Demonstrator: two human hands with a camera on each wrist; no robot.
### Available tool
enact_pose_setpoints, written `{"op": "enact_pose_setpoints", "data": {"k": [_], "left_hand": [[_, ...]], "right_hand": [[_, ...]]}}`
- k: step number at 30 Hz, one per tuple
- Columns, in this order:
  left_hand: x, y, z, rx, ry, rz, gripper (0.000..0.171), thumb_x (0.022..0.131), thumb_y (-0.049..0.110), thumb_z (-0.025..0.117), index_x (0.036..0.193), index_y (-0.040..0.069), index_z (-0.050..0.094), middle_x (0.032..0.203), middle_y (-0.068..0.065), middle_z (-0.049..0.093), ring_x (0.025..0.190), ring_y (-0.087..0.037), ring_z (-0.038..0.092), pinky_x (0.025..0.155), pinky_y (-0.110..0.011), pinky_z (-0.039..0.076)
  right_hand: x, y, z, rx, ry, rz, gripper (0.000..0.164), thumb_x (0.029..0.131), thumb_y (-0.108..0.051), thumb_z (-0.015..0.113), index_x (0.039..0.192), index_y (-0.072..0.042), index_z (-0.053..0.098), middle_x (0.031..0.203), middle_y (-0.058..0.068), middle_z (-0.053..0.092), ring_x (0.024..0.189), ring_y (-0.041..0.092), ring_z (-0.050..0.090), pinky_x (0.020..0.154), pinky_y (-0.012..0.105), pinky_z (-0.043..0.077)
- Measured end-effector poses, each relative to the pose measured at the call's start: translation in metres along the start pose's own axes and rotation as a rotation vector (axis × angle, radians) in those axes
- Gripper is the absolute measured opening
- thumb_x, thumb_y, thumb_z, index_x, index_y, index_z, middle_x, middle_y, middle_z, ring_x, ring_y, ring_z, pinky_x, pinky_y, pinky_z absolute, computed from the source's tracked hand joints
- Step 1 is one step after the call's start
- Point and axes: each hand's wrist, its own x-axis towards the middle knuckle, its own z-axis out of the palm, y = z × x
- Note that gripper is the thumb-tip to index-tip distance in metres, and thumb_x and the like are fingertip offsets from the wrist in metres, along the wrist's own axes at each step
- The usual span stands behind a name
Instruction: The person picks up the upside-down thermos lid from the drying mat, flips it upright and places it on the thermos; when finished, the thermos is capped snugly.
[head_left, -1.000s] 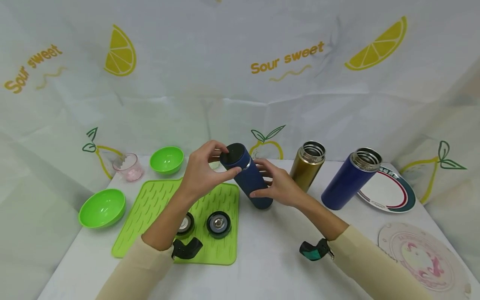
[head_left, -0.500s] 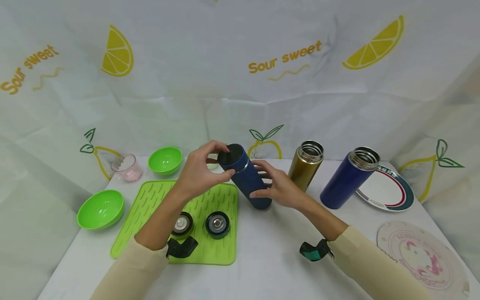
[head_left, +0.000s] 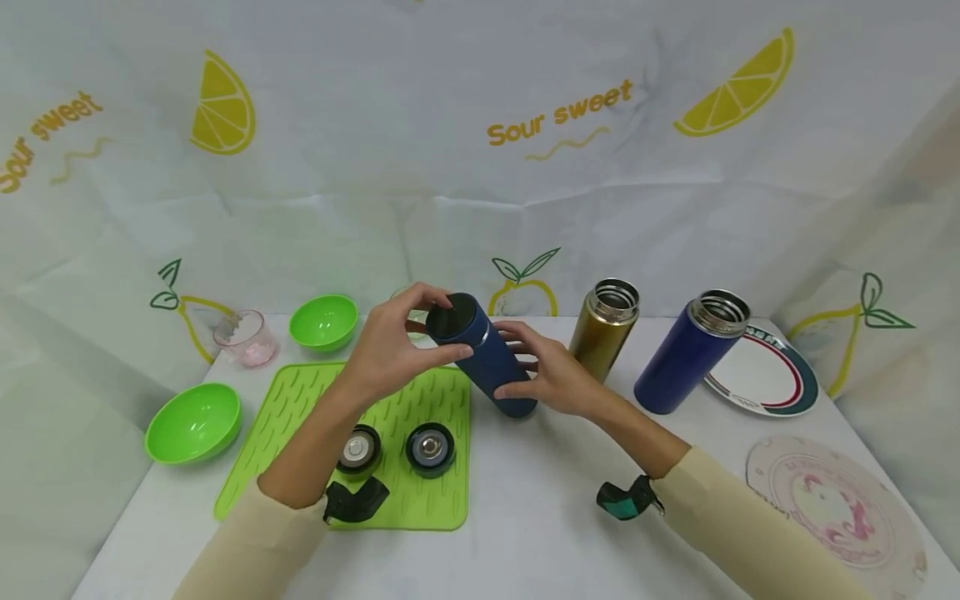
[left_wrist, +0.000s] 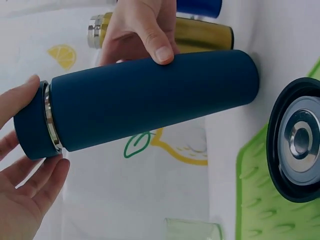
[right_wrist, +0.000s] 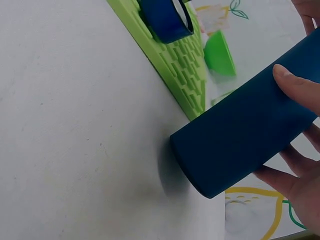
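Note:
A dark blue insulated bottle point(head_left: 491, 367) stands tilted on the white table, its top leaning left in the head view. My left hand point(head_left: 397, 342) grips its lid point(head_left: 452, 321), thumb on the near side and fingers over the far side. A silver ring shows between lid and body in the left wrist view. Around the body, my right hand point(head_left: 551, 371) has its thumb in front and its fingers behind. Two dark round lids, a left lid point(head_left: 358, 450) and a right lid point(head_left: 430, 450), lie underside up on the green mat point(head_left: 442, 508).
Right of the hands stand a lidless gold bottle point(head_left: 600, 337) and a lidless blue bottle point(head_left: 675, 362). Beyond them lie a rimmed plate point(head_left: 757, 375) and a pink round mat point(head_left: 832, 504). Two green bowls, a rear bowl point(head_left: 324, 323) and a front bowl point(head_left: 193, 423), and a pink glass point(head_left: 246, 337) are left.
The scene has drifted slightly left in the head view. Both hands keep their holds on the tilted bottle, and the left forearm has swung a little left.

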Motion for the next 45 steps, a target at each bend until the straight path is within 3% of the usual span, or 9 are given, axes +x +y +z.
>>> {"op": "enact_pose_setpoints", "data": {"k": [14, 20, 23, 26, 31, 35, 37, 40, 45], "left_hand": [[0.002, 0.001, -0.012, -0.017, -0.118, 0.01, 0.055, 0.081, 0.013, 0.086, 0.129, 0.011, 0.06, 0.151, -0.006, 0.052, 0.133, -0.029, 0.057, 0.104, -0.049, 0.057], [0.005, 0.007, -0.019, 0.141, -0.13, -0.031, 0.077, 0.079, 0.033, 0.089, 0.144, 0.018, 0.053, 0.139, -0.006, 0.057, 0.116, -0.024, 0.061, 0.089, -0.042, 0.061], [0.009, 0.013, -0.02, 0.257, -0.133, -0.07, 0.075, 0.079, 0.047, 0.086, 0.143, 0.019, 0.057, 0.129, -0.005, 0.062, 0.106, -0.022, 0.063, 0.081, -0.038, 0.058], [0.013, 0.016, -0.022, 0.298, -0.161, -0.088, 0.071, 0.079, 0.051, 0.084, 0.138, 0.017, 0.063, 0.121, -0.005, 0.067, 0.1, -0.023, 0.064, 0.079, -0.036, 0.055], [0.015, 0.014, -0.033, 0.142, -0.285, -0.07, 0.068, 0.081, 0.03, 0.087, 0.142, 0.015, 0.061, 0.128, -0.006, 0.064, 0.107, -0.024, 0.063, 0.083, -0.033, 0.061], [0.015, 0.011, -0.044, 0.007, -0.407, -0.027, 0.072, 0.081, 0.006, 0.084, 0.147, 0.014, 0.056, 0.144, -0.008, 0.057, 0.127, -0.027, 0.059, 0.096, -0.041, 0.061], [0.014, 0.011, -0.047, 0.007, -0.432, -0.012, 0.075, 0.081, 0.003, 0.084, 0.149, 0.015, 0.054, 0.151, -0.007, 0.053, 0.136, -0.027, 0.055, 0.101, -0.045, 0.059], [0.014, 0.012, -0.045, 0.088, -0.397, -0.015, 0.075, 0.082, 0.015, 0.086, 0.15, 0.019, 0.053, 0.15, -0.007, 0.053, 0.132, -0.027, 0.056, 0.097, -0.045, 0.06], [0.015, 0.019, -0.036, 0.33, -0.281, -0.072, 0.07, 0.081, 0.049, 0.083, 0.143, 0.024, 0.061, 0.128, -0.006, 0.063, 0.101, -0.023, 0.063, 0.077, -0.034, 0.055]], "right_hand": [[0.002, 0.0, -0.001, -0.008, -0.025, -0.011, 0.089, 0.082, -0.009, 0.085, 0.155, -0.016, 0.036, 0.155, 0.018, 0.048, 0.139, 0.043, 0.053, 0.109, 0.062, 0.049], [0.002, 0.001, -0.001, -0.006, -0.028, -0.008, 0.09, 0.082, -0.008, 0.085, 0.156, -0.016, 0.035, 0.155, 0.018, 0.048, 0.14, 0.043, 0.052, 0.11, 0.062, 0.049], [0.003, 0.001, -0.002, -0.012, -0.028, -0.011, 0.09, 0.081, -0.008, 0.085, 0.156, -0.017, 0.035, 0.155, 0.017, 0.048, 0.14, 0.042, 0.052, 0.11, 0.062, 0.049], [0.003, 0.0, -0.002, -0.02, -0.03, -0.016, 0.09, 0.081, -0.007, 0.085, 0.156, -0.017, 0.035, 0.155, 0.017, 0.049, 0.14, 0.042, 0.053, 0.109, 0.061, 0.05], [0.005, -0.002, -0.003, -0.021, -0.048, -0.022, 0.09, 0.08, -0.007, 0.086, 0.155, -0.015, 0.038, 0.154, 0.016, 0.05, 0.139, 0.042, 0.053, 0.109, 0.061, 0.05], [0.007, -0.003, -0.002, -0.037, -0.063, -0.018, 0.089, 0.079, -0.008, 0.087, 0.154, -0.014, 0.04, 0.155, 0.015, 0.051, 0.14, 0.041, 0.053, 0.11, 0.06, 0.05], [0.007, -0.003, -0.001, -0.04, -0.065, -0.014, 0.089, 0.079, -0.009, 0.088, 0.154, -0.014, 0.04, 0.155, 0.014, 0.051, 0.14, 0.04, 0.053, 0.11, 0.06, 0.05], [0.008, -0.003, 0.0, -0.04, -0.065, -0.018, 0.089, 0.079, -0.008, 0.087, 0.154, -0.014, 0.04, 0.155, 0.013, 0.051, 0.141, 0.039, 0.053, 0.11, 0.059, 0.05], [0.009, -0.003, 0.0, -0.052, -0.061, -0.019, 0.088, 0.079, -0.008, 0.087, 0.154, -0.013, 0.04, 0.154, 0.013, 0.051, 0.14, 0.039, 0.053, 0.11, 0.058, 0.051]]}}
